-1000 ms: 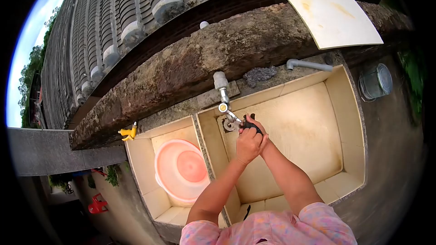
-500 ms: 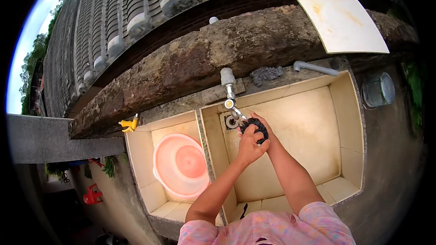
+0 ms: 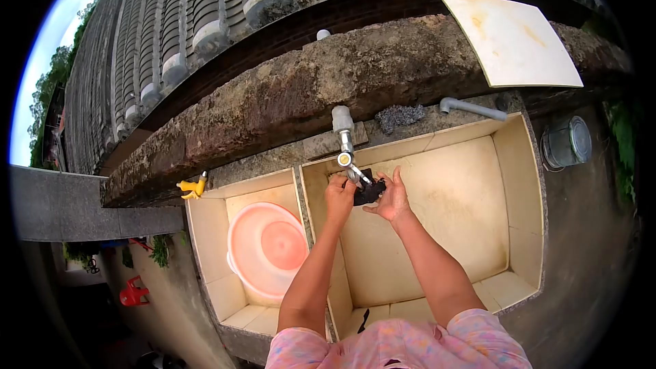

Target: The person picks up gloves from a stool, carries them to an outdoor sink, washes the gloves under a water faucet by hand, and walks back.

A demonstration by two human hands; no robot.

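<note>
Under the metal tap (image 3: 346, 158), a black, wet-looking cloth-like item (image 3: 369, 193) is spread between my two hands. My left hand (image 3: 339, 197) pinches its left side with the fingers closed. My right hand (image 3: 392, 197) is at its right edge, palm turned up, thumb and fingers apart, with the item against the fingers. Both hands are over the left part of the large tiled basin (image 3: 437, 225). The drain near the tap is mostly hidden behind the item and my left hand.
A pink plastic basin (image 3: 270, 249) lies in the smaller left sink. Behind the sinks are a yellow tap (image 3: 193, 186), a dark scouring mesh (image 3: 400, 117) and a grey pipe (image 3: 473, 108). A white board (image 3: 514, 41) rests on the stone ledge; a bucket (image 3: 567, 142) stands right.
My hands have moved apart; the black item, bunched between them before, is now opened out nearer the tap. My left hand has shifted left and my right hand has opened.
</note>
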